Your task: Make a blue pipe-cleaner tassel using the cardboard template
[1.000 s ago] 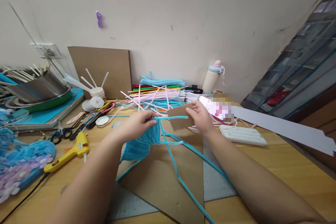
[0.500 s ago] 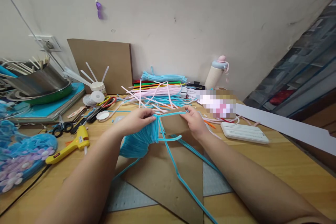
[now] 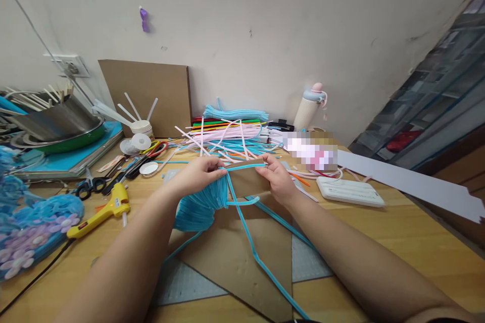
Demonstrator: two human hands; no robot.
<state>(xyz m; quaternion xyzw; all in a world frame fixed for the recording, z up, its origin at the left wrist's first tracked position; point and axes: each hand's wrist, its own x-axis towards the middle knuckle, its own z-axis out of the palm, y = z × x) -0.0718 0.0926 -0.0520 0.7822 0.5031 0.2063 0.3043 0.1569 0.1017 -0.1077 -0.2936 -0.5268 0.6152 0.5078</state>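
Note:
Blue pipe cleaners are wound in a dense band around a piece of cardboard. My left hand is closed on the top of that winding, thumb pressing near its right edge. One blue pipe cleaner runs straight along the cardboard's upper edge. Its right end meets the pinched fingers of my right hand, which also touch the cardboard's corner. A short curved end sticks out from the winding, and long loose strands trail down over a larger cardboard sheet on the table.
A yellow glue gun, black scissors and blue fluffy flower work lie left. Pipe cleaner bundles are piled by the wall. A bottle and a white power bank are right. A grey mat lies beneath the sheet.
My right hand has shifted slightly down and left, and the pipe cleaner's tip now shows at its thumb, lying closer along the cardboard edge. My left hand keeps its hold. The view has moved slightly.

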